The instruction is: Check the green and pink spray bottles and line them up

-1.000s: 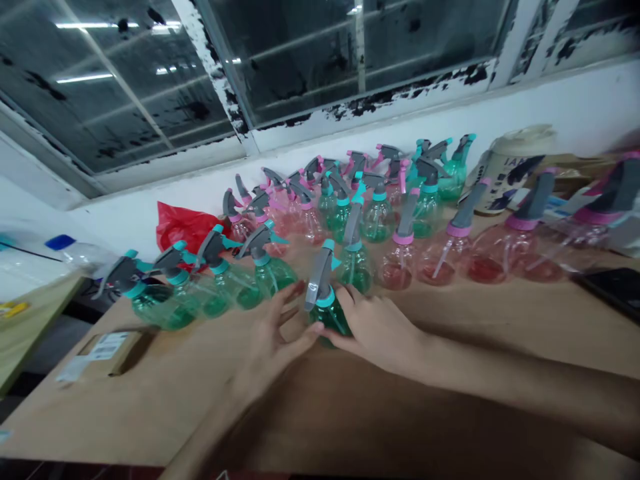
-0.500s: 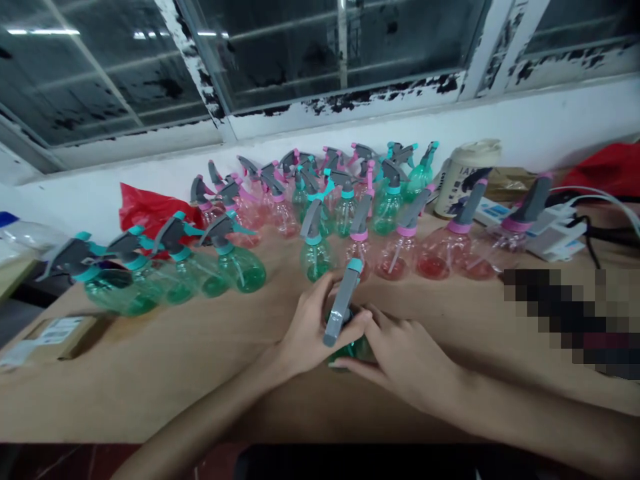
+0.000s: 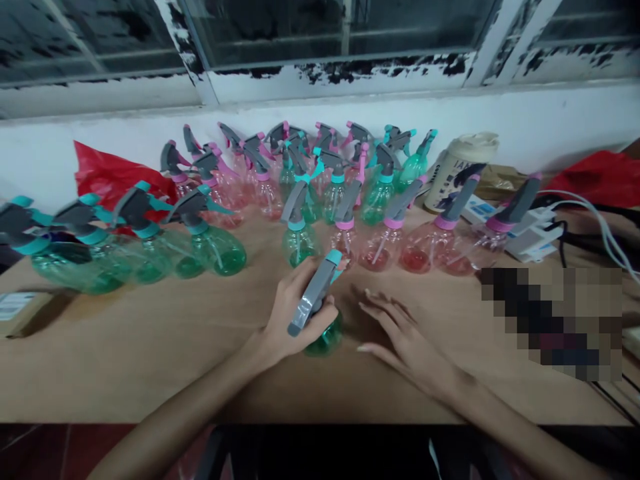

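Observation:
My left hand (image 3: 293, 317) is wrapped round the neck of a green spray bottle (image 3: 325, 339) with a grey and turquoise trigger head. That bottle stands near the front middle of the table, its collar hidden by my fingers. To its right, my right hand (image 3: 405, 340) hovers apart from it, fingers spread and holding nothing. Just behind my left hand stands another green spray bottle (image 3: 299, 243). A row of pink spray bottles (image 3: 423, 250) runs from there to the right. Several green spray bottles (image 3: 225, 250) form a slanting row at the left.
More pink and green spray bottles crowd by the wall behind. A red plastic bag (image 3: 107, 177) lies back left, a small cardboard box (image 3: 30, 313) front left. At the right are a cream cup (image 3: 457, 173), a white power strip (image 3: 535, 233), cables and a pixelated patch.
Both hands brought the green spray bottle towards the table's front. My left hand closed round its neck, and my right hand let go and moved right. The view has shifted.

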The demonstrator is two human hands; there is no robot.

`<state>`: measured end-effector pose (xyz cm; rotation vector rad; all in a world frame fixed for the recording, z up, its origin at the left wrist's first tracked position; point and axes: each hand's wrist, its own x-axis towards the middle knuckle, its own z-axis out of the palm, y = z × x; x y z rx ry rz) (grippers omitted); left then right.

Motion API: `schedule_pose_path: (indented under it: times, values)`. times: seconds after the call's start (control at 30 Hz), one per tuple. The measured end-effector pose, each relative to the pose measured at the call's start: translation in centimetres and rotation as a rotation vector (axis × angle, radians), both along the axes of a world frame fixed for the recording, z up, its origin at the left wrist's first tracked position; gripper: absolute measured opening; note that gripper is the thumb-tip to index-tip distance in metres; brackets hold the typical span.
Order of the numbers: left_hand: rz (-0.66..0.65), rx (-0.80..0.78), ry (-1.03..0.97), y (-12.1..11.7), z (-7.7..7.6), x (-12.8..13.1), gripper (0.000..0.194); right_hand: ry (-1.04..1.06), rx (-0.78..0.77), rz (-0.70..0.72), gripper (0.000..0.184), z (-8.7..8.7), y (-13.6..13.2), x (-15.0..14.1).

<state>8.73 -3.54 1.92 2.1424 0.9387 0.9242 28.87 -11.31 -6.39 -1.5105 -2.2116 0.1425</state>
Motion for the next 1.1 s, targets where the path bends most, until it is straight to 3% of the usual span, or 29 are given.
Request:
schedule_pose_path:
  times: [0.2, 0.4, 0.63, 0.83, 1.0, 1.1]
  values:
    - [0.106, -0.107, -0.008, -0.4, -0.1, 0.1, 0.010, 0.107, -0.014, -0.111, 0.049, -2.1, -1.3, 2.5]
    - [0.120, -0.166, -0.067, -0.7, -0.8, 0.1, 0.021, 0.115, -0.002, -0.191, 0.050, -2.9, -0.7, 1.6]
    - [0.113, -0.166, -0.113, -1.0, -0.4, 0.2, 0.029, 0.079, 0.051, -0.267, 0.051, -4.6, -0.5, 0.1]
    - [0.079, -0.207, -0.127, -0.9, -0.9, -0.1, 0.033, 0.036, 0.046, -0.296, 0.050, -4.1, -0.9, -0.5]
    - [0.127, -0.127, -0.110, -0.9, -1.1, -0.1, 0.031, -0.005, 0.035, -0.299, 0.050, -3.7, -0.9, -0.6]
    - [0.080, -0.067, -0.120, -0.8, -0.7, 0.0, 0.031, -0.010, 0.042, -0.308, 0.050, -3.9, -0.9, -0.7]
